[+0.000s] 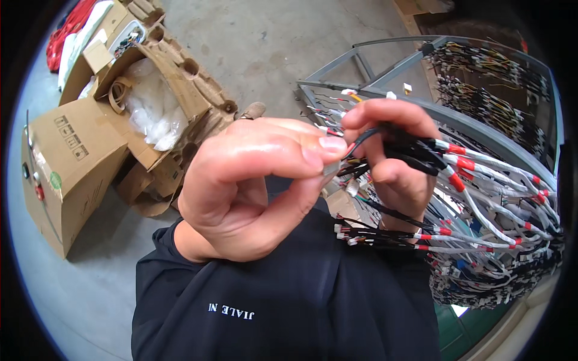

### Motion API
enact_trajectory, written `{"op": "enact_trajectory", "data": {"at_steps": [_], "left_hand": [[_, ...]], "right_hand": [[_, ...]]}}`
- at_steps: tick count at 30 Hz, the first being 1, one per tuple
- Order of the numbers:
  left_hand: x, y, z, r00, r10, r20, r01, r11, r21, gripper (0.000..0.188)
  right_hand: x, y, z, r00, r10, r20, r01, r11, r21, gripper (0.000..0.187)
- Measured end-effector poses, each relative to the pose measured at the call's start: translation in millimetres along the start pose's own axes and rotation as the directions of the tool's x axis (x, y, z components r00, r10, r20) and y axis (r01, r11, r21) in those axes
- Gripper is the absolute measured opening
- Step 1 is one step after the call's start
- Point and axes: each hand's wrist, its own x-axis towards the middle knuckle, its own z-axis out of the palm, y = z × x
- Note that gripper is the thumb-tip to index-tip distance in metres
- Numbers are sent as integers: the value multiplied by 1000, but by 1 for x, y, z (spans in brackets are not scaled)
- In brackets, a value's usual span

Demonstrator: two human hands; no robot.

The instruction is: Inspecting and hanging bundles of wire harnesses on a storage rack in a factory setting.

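My left hand (253, 186) is closed in a pinch, thumb and forefinger pressed on a small pale connector (331, 168) that is mostly covered by the fingertips. Thin red and black wires (360, 142) run from it toward my right hand (403, 174). The fingers of that hand curl round the black-sleeved branches of a wire harness (415, 150). Beyond it the harness continues to the right as white-wrapped cables (487, 171) with red tape bands. Below my right hand, more black-sleeved branches (385, 231) end in small white connectors.
A grey metal rack (385, 75) on the right carries many hanging harnesses (494, 84). To the left are a closed cardboard box (72, 162), an open box with clear plastic bags (153, 111) inside, and moulded pulp trays (195, 75). Concrete floor (253, 45) lies between them.
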Motion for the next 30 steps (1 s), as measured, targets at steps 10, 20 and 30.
{"op": "enact_trajectory", "data": {"at_steps": [10,20,30], "left_hand": [[2,-2,15,999,-11,45,10,1000,29,37],[-4,-3,16,987,-160,4,159,984,84,29],[-14,-10,23,964,-262,-53,244,942,-229,29]], "right_hand": [[-6,-5,11,981,17,-195,-27,998,-50,33],[-11,-2,3,992,-37,-120,4,965,-260,25],[-13,-9,14,983,43,-176,-66,990,-126,29]]}}
